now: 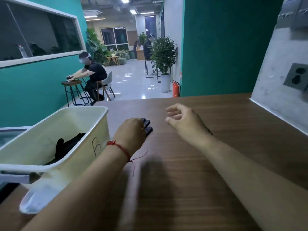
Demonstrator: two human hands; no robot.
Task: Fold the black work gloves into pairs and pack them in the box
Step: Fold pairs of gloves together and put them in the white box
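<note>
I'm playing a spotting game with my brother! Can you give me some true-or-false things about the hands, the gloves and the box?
1. The box is empty. False: black gloves lie inside it.
2. The left hand is on a black glove on the table. True.
3. The right hand holds a glove. False: it holds nothing, and its fingers are loosely curled.
4. A red string is tied round the left wrist. True.
</note>
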